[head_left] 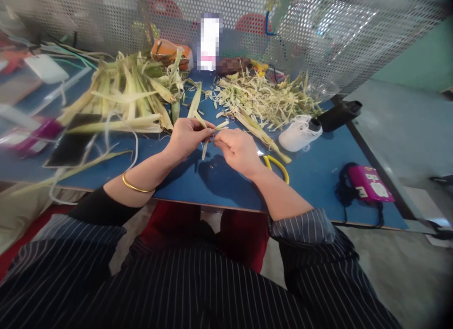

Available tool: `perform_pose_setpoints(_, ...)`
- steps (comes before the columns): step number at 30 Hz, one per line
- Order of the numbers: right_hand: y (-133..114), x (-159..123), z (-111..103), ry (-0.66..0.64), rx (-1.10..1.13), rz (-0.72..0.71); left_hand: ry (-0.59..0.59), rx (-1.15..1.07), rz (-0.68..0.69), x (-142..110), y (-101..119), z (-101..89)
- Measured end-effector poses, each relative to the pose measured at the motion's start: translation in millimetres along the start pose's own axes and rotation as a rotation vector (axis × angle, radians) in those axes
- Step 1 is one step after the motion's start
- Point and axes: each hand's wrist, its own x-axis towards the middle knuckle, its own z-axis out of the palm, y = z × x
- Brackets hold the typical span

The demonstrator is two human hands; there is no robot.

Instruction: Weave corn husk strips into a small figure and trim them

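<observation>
The left hand [187, 137] is pinching a pale corn husk strip [204, 150] over the blue table [307, 173], kinda between the whole-husk pile [129, 90] and those yellow-handled scissors [282, 166]. The right hand [238, 150] is curling its fingers right by the strip, can't tell if they're actually gripping it.

No words or numbers can be read; the white marks [378, 190] on the right-hand purple box [370, 182] are too blurry.
</observation>
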Motion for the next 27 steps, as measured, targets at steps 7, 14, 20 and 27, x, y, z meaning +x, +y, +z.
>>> perform_pose_setpoints(7,11.7,1.8,-17.2,0.059,-0.14,-0.005,-0.199,0.114,-0.017,-2.1,3.5,-5.3)
perform_pose_setpoints(14,19.9,7.6,-25.2,-0.121,0.018,-0.001,-0.513,0.107,-0.083,-7.3,8.3,-4.5)
perform_pose_setpoints(20,22.6,8.9,-25.2,-0.213,0.471,0.274,-0.523,-0.036,-0.128,-10.1,22.0,-3.9)
perform_pose_setpoints(27,28.6,5.8,0.2,-0.1,0.687,0.446,-0.116,-0.042,0.005,-2.7,13.6,-4.9)
